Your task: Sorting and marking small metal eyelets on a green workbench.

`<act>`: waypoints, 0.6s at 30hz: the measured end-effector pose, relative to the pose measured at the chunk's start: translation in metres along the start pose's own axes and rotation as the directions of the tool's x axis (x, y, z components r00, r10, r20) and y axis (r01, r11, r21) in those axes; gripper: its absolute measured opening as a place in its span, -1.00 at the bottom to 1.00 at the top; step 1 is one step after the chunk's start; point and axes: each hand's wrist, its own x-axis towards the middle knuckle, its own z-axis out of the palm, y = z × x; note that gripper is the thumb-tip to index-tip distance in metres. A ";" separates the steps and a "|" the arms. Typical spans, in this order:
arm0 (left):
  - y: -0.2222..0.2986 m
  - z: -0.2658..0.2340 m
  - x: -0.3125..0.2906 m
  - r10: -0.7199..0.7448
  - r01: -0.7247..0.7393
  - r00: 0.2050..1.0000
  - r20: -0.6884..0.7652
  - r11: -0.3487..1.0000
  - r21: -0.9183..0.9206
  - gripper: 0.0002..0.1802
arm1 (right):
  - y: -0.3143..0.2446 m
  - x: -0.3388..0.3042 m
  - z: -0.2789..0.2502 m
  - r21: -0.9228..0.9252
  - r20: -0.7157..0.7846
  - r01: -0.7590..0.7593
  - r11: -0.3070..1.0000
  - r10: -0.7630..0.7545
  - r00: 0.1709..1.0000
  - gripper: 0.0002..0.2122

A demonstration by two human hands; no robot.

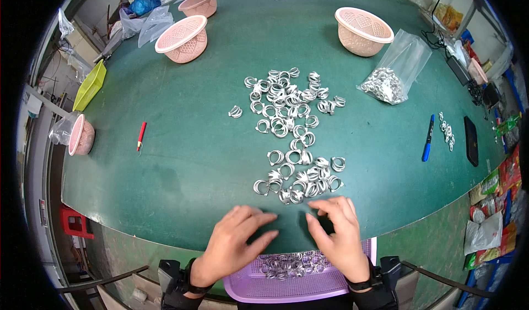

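Silvery metal rings [293, 156], split into bands with small tabs, lie in a loose pile on the green table in front of me. A second, larger cluster of the same rings [282, 94] spreads farther back. My left hand [236, 239] hovers at the table's near edge, thumb and forefinger apart, nothing visible between them. Just right of it, my right hand [337, 230] has its fingers curved and apart from the thumb, close to the nearest rings. Below both hands, a purple basket [275, 293] holds more rings and is partly hidden by my right hand.
Pink baskets [182, 40] stand at the back left, with another pink basket [363, 32] at the back right. Beside it sits a clear bag of rings [384, 84]. A blue marker [428, 138] and black phone [471, 141] lie right; a red pen [141, 136] lies left.
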 end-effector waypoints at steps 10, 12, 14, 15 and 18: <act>-0.009 0.027 0.028 0.193 -0.168 0.967 -0.165 0.974 0.153 -0.81 | 0.002 -0.001 0.008 -0.097 0.067 0.163 0.982 -0.157 0.985 -0.77; -0.010 0.027 0.019 0.173 -0.165 0.972 -0.160 0.985 0.057 -0.81 | 0.004 -0.010 -0.003 -0.112 0.103 0.183 0.977 -0.172 0.980 -0.77; -0.009 0.024 0.014 0.158 -0.166 0.975 -0.155 0.985 -0.040 -0.82 | 0.005 -0.016 -0.017 -0.106 0.242 0.244 0.964 -0.213 0.947 -0.77; -0.006 0.020 0.010 0.256 -0.249 0.963 -0.080 0.965 0.089 -0.81 | 0.006 -0.018 -0.022 -0.104 0.288 0.262 0.960 -0.223 0.931 -0.77; -0.001 0.022 0.001 0.359 -0.366 0.930 0.074 0.892 0.264 -0.75 | 0.006 -0.022 -0.029 -0.075 0.366 0.224 0.972 -0.183 0.912 -0.79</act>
